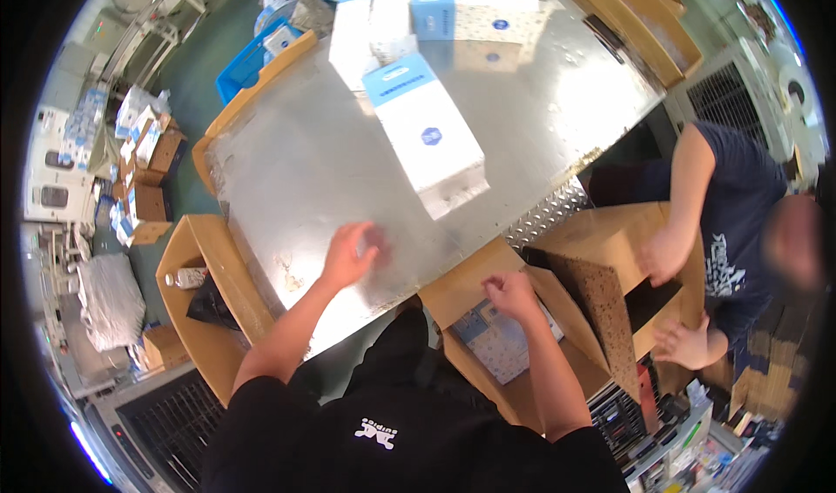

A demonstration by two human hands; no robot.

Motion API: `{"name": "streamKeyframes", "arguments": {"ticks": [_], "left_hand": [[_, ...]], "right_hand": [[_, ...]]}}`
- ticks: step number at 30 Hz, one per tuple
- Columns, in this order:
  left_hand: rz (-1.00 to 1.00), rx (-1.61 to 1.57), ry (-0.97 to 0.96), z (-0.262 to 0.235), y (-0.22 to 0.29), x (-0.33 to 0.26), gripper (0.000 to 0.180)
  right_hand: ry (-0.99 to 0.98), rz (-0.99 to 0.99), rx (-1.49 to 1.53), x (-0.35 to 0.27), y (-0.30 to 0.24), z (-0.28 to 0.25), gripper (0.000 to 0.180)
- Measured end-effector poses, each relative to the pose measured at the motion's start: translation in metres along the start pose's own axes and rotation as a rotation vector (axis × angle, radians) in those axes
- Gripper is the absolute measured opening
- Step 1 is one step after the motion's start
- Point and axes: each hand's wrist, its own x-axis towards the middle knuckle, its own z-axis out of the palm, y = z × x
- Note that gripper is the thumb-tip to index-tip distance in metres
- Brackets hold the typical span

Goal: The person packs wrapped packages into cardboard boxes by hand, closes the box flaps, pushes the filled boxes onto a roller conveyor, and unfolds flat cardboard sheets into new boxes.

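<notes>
- Patterned pack (495, 343): in open carton (575, 368), lower centre-right.
- Right hand (515, 297): curled above it, hold unclear.
- Left hand (350, 256): half-open, seemingly empty, over metal table (305, 171), mid-frame.
- Risk: flap (461, 286) beside right hand could snag fingers, dragging carton askew.

Left-hand fingers (361, 231) and a co-worker's head (796, 244) look blurred.

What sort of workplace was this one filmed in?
Probably a packing area in a factory or warehouse: white-and-blue packages lie on a metal table, an open cardboard box stands at its edge, and another person reaches into a neighbouring carton.
</notes>
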Motion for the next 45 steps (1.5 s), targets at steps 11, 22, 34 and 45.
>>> {"name": "streamKeyframes", "arguments": {"ticks": [11, 22, 34, 45], "left_hand": [[-0.256, 0.160, 0.688, -0.067, -0.079, -0.091, 0.056], [-0.891, -0.099, 0.960, -0.083, -0.083, -0.236, 0.021], [-1.421, 0.157, -0.164, 0.003, -0.189, -0.367, 0.021], [-0.738, 0.315, 0.902, -0.162, -0.095, -0.219, 0.017]], "right_hand": [[0.797, -0.221, -0.440, 0.145, -0.096, -0.105, 0.097], [0.502, -0.184, -0.274, 0.091, -0.104, -0.078, 0.102], [0.590, -0.281, -0.092, 0.090, -0.082, -0.038, 0.092], [0.345, -0.169, 0.089, 0.074, -0.126, -0.079, 0.074]]}}
